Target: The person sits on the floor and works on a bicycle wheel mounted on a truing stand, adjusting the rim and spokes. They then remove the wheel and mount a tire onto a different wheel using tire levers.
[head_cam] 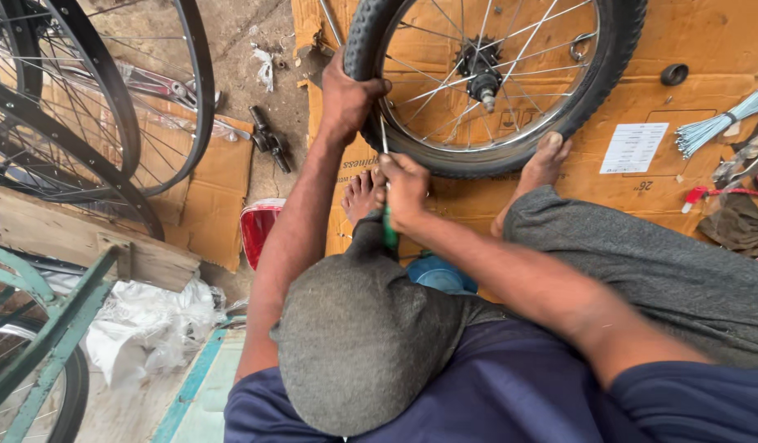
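The floor is rough grey concrete, and flattened brown cardboard (691, 98) is spread over it under a small bicycle wheel (494, 82) with a knobbly black tyre and shiny spokes, which stands at the top middle of the view. Left of the wheel, bare black rims (108, 98) lean together over more cardboard, with a dark metal part (270, 139) lying on the concrete between them and the wheel. Right of the wheel lie a bundle of loose spokes (719, 123), a white paper label (633, 148) and a small black ring (674, 74). Below the wheel sit a red container (258, 230) and a blue bowl (440, 275), and well to the lower left of it stand a green metal frame (42, 328) and crumpled white plastic (149, 324). The person sits on the floor with bare feet against the wheel's lower edge. The left hand (346, 94) is wrapped around the tyre on the wheel's left side, holding it. The right hand (405, 190), just below the wheel's lower left rim, is closed around a green-handled screwdriver (388, 226), whose thin shaft points up to the rim beside the left hand.
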